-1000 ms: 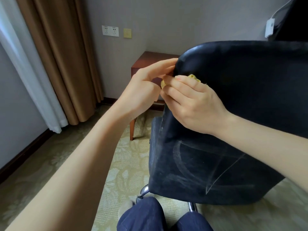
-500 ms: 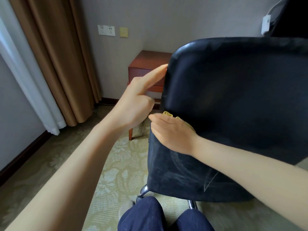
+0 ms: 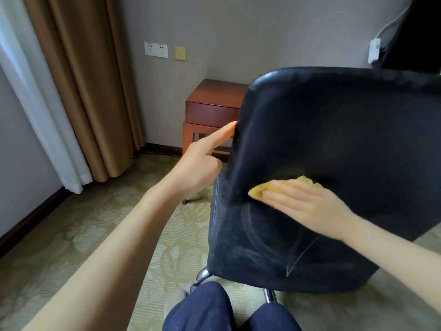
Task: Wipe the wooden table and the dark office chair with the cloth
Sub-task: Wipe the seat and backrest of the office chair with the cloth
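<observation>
The dark office chair [image 3: 334, 144] fills the right half of the view, its backrest turned toward me. My right hand [image 3: 307, 204] lies flat with straight fingers on a yellow cloth [image 3: 259, 191] and presses it against the lower middle of the backrest. My left hand [image 3: 202, 163] holds the backrest's left edge; its thumb lies straight along the edge and the fingers reach behind the chair, hidden. The small wooden table [image 3: 214, 108] stands behind the chair against the wall, partly covered by the backrest.
Brown curtains [image 3: 83, 87] and a white sheer curtain [image 3: 31, 91] hang at the left. Patterned carpet [image 3: 95, 223] covers the floor. The chair's chrome base [image 3: 202, 275] shows near my knees [image 3: 210, 309]. A dark object [image 3: 415, 32] stands at the top right.
My right hand slid the cloth down from the backrest's top left edge to its lower middle and flattened out. My left hand stayed on the left edge.
</observation>
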Available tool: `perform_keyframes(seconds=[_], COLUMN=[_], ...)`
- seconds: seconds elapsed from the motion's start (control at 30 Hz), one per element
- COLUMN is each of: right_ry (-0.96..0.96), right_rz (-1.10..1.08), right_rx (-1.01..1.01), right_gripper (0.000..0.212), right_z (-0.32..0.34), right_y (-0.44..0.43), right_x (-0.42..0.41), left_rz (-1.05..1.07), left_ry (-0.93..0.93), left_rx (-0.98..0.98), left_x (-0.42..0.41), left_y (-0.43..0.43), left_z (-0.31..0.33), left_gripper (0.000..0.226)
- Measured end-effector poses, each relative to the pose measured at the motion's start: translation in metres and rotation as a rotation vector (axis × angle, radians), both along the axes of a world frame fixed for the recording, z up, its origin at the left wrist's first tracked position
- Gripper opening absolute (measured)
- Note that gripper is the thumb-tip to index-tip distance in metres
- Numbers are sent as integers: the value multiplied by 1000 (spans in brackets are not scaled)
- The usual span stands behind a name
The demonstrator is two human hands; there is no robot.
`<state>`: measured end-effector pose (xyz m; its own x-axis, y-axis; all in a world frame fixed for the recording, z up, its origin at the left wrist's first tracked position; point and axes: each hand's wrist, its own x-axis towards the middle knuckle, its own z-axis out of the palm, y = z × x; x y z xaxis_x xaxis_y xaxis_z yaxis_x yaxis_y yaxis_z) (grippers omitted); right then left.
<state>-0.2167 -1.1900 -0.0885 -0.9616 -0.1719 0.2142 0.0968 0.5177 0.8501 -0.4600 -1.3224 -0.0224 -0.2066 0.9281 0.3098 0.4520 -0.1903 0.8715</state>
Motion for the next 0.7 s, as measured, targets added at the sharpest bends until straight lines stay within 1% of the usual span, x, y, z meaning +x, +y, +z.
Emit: perform_keyframes(seconds=[0.03,0.13,0.2,0.3,0.47,0.53,0.6,0.63,0.7], right_ry=[63,280,378,508,630,660,617,561,356], right_rz=[18,89,136,217,208,248,253,239,130], right_rx=[-43,31,0,-67,-115,-139,-195,-230,-284], right_gripper=[41,41,39,36,39,42,46,47,48], right_z=[13,51,61,61,32,21,5,-5,-33], right_y=[4,4,0,-3,-3,1,4,4,-2], right_x=[-1,-11,-24,-48,-83,-92,-101,-106,-109], left_rz=[9,33,44,88,190,201,199,195,195], left_ry=[-3,36,44,69,82,52,24,23,36], left_rx=[1,18,24,43,51,51,48,45,36], left_x=[-1,-4,-6,-4,1,1,-1,-3,-6], left_y=[1,3,3,2,3,5,6,6,7], left_z=[-1,-3,-4,-2,-3,-5,-4,-3,-1], left_gripper=[90,92,94,94,92,92,92,92,93])
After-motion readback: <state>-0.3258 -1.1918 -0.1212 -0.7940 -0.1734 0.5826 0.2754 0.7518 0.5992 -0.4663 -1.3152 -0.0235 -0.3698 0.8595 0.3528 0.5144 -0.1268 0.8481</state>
